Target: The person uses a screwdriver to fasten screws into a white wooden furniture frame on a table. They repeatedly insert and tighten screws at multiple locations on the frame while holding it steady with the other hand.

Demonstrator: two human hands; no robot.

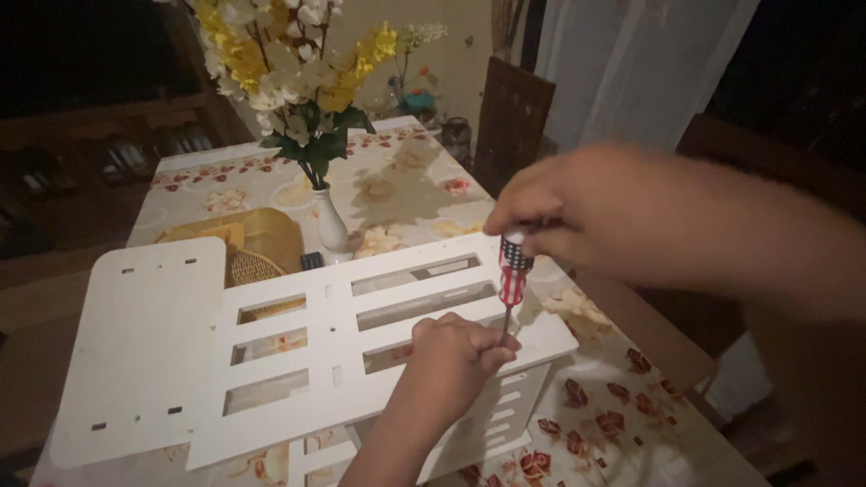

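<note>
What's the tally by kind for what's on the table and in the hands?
White slotted panels: 3, one large, one wide at left, one under the large panel
Screwdriver: 1, in the right hand, tip by the left hand
Vase of flowers: 1
Woven basket: 1
Total: 6

Vase (pixel 330 221) behind panel (pixel 298 352), on table (pixel 406 180), screwdriver (pixel 512 271) above panel

— Screwdriver (pixel 512 271) tip?
— Hidden behind left hand (pixel 457 350) fingers.
— Right hand (pixel 577 212)?
— Blurred; grip on handle top unclear.
— White panel (pixel 298 361)?
— Cut off at bottom edge; lower slats partly covered by forearm.
— Shelf items far left?
— Too dark to tell.
</note>
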